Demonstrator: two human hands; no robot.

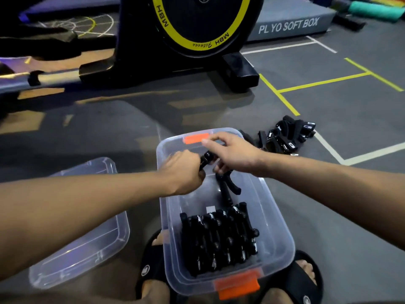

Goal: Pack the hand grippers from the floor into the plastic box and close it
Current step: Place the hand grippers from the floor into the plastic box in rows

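Over the far end of the plastic box (271, 218), the left hand (182, 172) is clenched on a hand gripper (205, 160); whether the right hand (230, 152) grasps another there I cannot tell. Dropped loosely, they could disturb the packed row (219, 238); the floor pile (287, 137) at right remains, and overfilling might block the lid (81, 224), lower left.

Top centre, a black exercise machine (175, 40) shows its yellow-ringed flywheel (203, 23). Upper right, a grey block (289, 25) reads "PL YO SOFT BOX". Yellow floor lines (322, 81) and white floor lines (333, 150) cross at right. Bottom edge, black sandals (300, 281).
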